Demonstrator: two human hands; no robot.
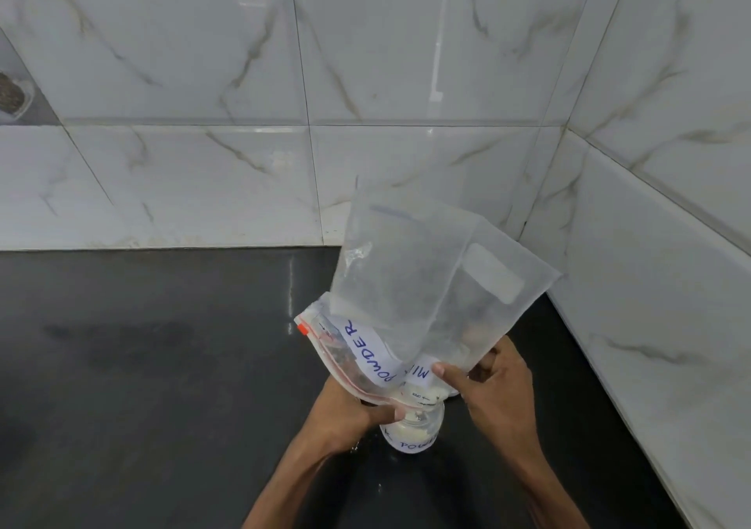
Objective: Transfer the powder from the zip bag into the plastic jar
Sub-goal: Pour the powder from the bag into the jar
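Observation:
A clear zip bag (410,284) with a red zip strip and a white label reading "POWDER" is turned upside down, its mouth resting on the plastic jar (412,433). The jar stands on the black counter and holds white powder; a label on its side reads "POW…". My left hand (349,415) grips the bag's zip edge at the jar's mouth. My right hand (493,386) pinches the bag's side just above the jar. The upper part of the bag looks nearly empty, with a little powder clinging inside. The jar's opening is hidden by the bag.
The black counter (162,366) meets white marble-look wall tiles (203,183) at the back and on the right, forming a corner just behind the bag. A few white specks lie on the counter by the jar's base.

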